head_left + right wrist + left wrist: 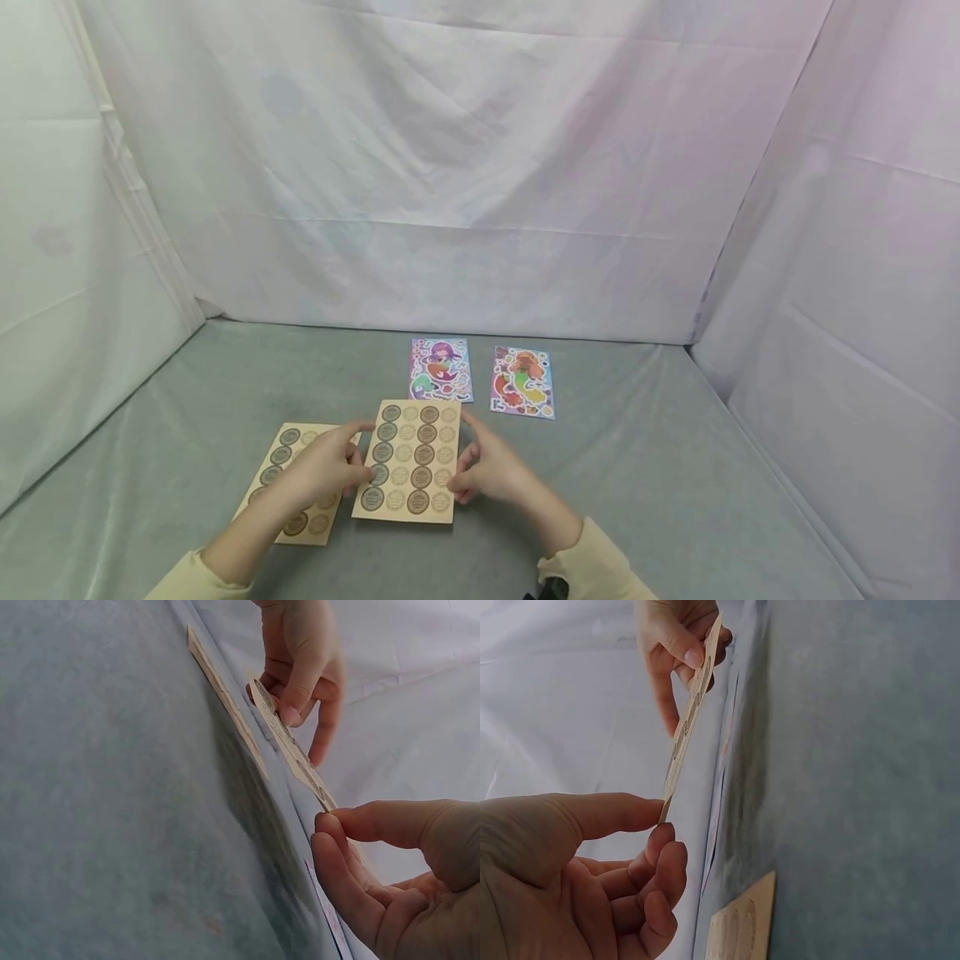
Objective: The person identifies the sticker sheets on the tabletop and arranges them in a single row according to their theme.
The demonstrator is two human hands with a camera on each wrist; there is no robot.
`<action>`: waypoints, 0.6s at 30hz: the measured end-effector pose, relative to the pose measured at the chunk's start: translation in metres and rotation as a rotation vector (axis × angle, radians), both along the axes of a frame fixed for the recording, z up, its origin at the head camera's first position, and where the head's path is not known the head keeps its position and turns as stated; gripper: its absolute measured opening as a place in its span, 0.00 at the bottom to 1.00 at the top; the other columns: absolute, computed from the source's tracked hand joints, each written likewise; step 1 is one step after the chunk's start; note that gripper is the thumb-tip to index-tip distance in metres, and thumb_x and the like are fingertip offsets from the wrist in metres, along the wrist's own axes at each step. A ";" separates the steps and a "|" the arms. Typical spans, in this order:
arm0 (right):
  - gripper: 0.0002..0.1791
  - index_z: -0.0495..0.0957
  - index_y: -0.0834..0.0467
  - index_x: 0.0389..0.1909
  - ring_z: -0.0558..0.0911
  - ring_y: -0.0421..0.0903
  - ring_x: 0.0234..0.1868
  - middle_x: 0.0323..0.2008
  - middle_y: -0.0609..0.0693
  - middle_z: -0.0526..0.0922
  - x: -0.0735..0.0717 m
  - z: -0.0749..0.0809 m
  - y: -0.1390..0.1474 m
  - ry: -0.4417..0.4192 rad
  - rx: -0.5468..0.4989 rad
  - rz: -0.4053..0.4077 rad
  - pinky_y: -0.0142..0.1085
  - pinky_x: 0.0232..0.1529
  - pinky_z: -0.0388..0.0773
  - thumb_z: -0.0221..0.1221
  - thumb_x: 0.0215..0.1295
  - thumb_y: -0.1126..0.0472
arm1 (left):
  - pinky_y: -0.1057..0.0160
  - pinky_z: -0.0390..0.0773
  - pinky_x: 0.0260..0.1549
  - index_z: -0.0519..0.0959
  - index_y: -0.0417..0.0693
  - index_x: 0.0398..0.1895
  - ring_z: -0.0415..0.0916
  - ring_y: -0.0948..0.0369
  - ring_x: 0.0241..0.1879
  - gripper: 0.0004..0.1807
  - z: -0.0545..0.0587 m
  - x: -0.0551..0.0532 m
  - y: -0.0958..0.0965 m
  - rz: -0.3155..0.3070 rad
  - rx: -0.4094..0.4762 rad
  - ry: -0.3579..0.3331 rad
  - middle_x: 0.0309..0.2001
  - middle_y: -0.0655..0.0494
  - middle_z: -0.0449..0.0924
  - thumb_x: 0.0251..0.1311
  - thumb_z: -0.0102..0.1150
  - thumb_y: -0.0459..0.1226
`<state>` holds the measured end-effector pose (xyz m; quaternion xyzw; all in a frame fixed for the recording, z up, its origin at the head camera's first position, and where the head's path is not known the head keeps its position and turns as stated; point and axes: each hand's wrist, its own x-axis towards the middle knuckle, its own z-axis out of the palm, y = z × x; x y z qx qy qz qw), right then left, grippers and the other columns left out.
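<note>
Both hands hold up a tan sticker sheet [412, 462] with rows of round seal-like stickers, raised over the table. My left hand [324, 462] pinches its left edge between thumb and fingers; in the left wrist view the left hand [592, 870] grips the thin edge. Along the opposite edge, my right hand [491, 467] pinches it between thumb and curled fingers, and the right wrist view shows that right hand [397, 877] gripping it too. A second tan sticker sheet [303, 533] lies on the table, partly hidden under the left forearm.
Two colourful mermaid sticker sheets, one purple-haired [441, 367] and one orange-haired [522, 383], lie side by side farther back on the grey cloth-covered table [675, 483]. White curtains [465, 167] stand behind and along both sides.
</note>
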<state>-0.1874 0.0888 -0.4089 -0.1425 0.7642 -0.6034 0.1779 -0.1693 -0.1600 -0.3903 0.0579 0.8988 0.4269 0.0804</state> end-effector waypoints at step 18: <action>0.57 0.44 0.61 0.74 0.79 0.47 0.16 0.19 0.56 0.78 0.009 -0.009 -0.013 -0.027 0.047 0.011 0.41 0.20 0.81 0.64 0.45 0.82 | 0.67 0.62 0.10 0.67 0.33 0.63 0.66 0.61 0.11 0.37 -0.011 0.010 -0.010 -0.017 -0.032 0.002 0.14 0.53 0.71 0.46 0.68 0.28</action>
